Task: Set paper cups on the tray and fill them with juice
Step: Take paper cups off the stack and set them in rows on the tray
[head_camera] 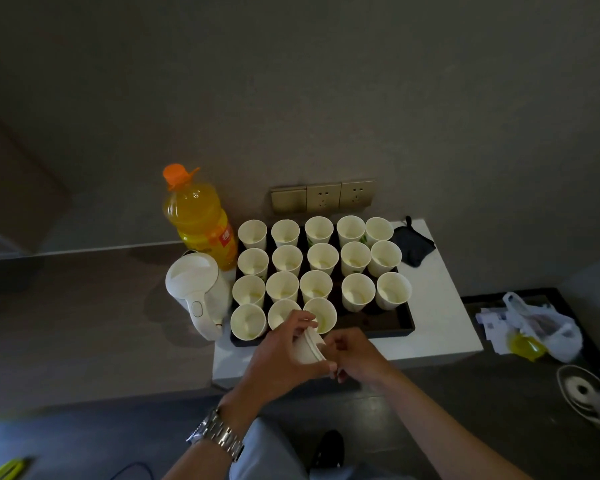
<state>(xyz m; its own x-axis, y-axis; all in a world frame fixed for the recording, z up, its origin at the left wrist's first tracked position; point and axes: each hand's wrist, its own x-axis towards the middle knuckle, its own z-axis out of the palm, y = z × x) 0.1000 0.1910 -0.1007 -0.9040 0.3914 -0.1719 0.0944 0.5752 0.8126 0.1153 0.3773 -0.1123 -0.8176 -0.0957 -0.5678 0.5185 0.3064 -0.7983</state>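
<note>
White paper is the story up close: the left hand [284,355] curls its grip round a small nested stack of cups [309,348], and the right hand [355,356] pinches at the stack's rim, apparently working one cup free. Both hands sit just in front of the black tray [395,325], which rests on a white counter [444,306].

Here is the danger as it looks from here: the cups stick, two come away as one, or a sudden release sends a knuckle into the nearest front-row cup [321,315]. Those cups stand rim to rim, so one knock could topple several. The front right corner of the tray is bare, and that is the likely landing spot.

Beyond the hands, rows of cups fill most of the tray; whether any holds juice is hard to tell in this dim light. Left of the tray stands a white kettle [196,289], and behind it the capped juice bottle [198,220]. A dark cloth [413,245] lies at the far right of the counter. Farther off, wall sockets [323,197] sit in a grey wall, and a plastic bag [541,329] rests on a dark surface to the right.
</note>
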